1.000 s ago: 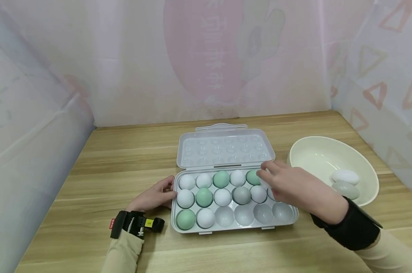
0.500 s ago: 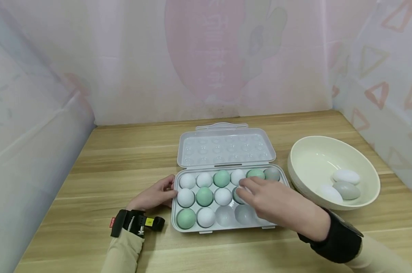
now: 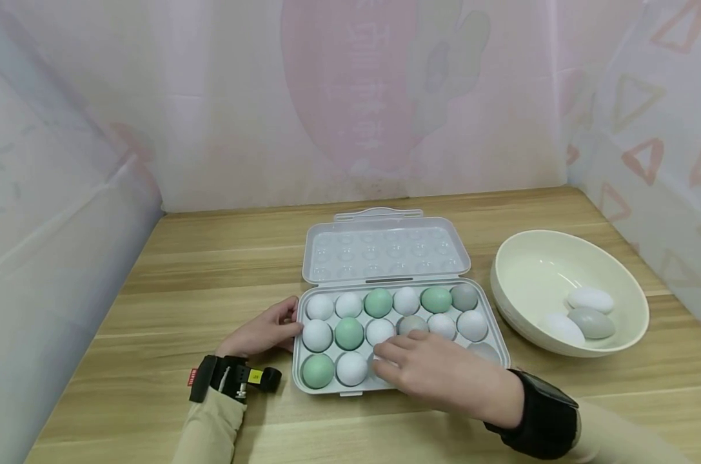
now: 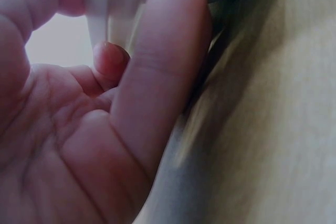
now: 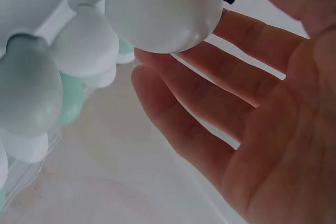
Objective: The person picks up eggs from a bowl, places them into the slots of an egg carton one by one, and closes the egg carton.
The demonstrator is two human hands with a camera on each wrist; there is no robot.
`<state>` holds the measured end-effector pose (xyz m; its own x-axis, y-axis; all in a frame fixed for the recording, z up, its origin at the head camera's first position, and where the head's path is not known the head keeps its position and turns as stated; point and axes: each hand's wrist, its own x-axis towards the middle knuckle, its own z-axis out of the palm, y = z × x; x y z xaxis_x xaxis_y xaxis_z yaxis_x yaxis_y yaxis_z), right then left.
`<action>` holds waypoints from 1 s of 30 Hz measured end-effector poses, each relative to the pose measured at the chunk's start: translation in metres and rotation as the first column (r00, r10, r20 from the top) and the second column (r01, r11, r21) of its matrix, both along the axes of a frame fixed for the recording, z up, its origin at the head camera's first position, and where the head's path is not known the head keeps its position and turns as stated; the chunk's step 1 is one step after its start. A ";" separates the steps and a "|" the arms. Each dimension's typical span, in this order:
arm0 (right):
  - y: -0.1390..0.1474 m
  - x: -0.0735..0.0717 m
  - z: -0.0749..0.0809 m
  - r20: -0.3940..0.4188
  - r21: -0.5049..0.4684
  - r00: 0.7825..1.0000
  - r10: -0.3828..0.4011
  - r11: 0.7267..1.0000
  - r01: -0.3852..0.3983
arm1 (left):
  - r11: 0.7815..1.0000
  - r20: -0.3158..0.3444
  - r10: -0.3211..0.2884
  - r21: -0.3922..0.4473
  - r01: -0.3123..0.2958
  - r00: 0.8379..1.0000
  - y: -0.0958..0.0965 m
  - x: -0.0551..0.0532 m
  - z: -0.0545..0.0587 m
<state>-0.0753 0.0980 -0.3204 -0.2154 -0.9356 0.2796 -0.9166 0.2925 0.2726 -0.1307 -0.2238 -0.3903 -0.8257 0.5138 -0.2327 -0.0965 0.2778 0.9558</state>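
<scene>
A pale plastic egg box (image 3: 502,345) lies on the table with white, green and grey eggs in its cups. At its left end, my left hand (image 3: 260,330) grips the side wall, with the thumb near the rim; the left wrist view shows the fingers (image 4: 163,72) curled against it. My right hand (image 3: 443,374) is over the front row, just right of a white egg (image 3: 351,368). In the right wrist view it holds another white egg (image 5: 163,11) between thumb and fingertips. The head view hides that egg and part of the front row behind the hand.
Behind the egg box its clear lid (image 3: 385,248) lies folded back. At the right stands a cream bowl (image 3: 530,270) with two white eggs and a grey egg (image 3: 591,323). Printed cloth walls (image 3: 222,129) close off the table's back and sides.
My right hand has moved left and nearer, from the box's right end to the front row, uncovering eggs in the back and middle rows. The left hand has stayed in place.
</scene>
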 end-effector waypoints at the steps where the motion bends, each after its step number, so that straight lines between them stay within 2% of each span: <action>1: -0.001 0.000 -0.002 -0.009 0.002 1.000 -0.001 1.000 0.001 | 1.000 0.000 0.000 0.002 0.000 1.000 0.000 0.000 0.000; 4: -0.003 0.000 -0.006 0.006 0.015 1.000 -0.019 1.000 0.019 | 1.000 -0.003 0.000 0.001 0.000 1.000 0.000 0.000 0.000; 16: -0.010 -0.005 -0.010 0.176 0.071 0.982 -0.069 0.996 0.057 | 1.000 -0.003 -0.003 0.002 0.003 1.000 0.001 0.001 0.002; 30: -0.010 -0.009 -0.014 0.142 0.116 0.989 -0.048 0.993 0.032 | 1.000 -0.002 -0.002 0.003 0.002 1.000 0.000 0.001 0.002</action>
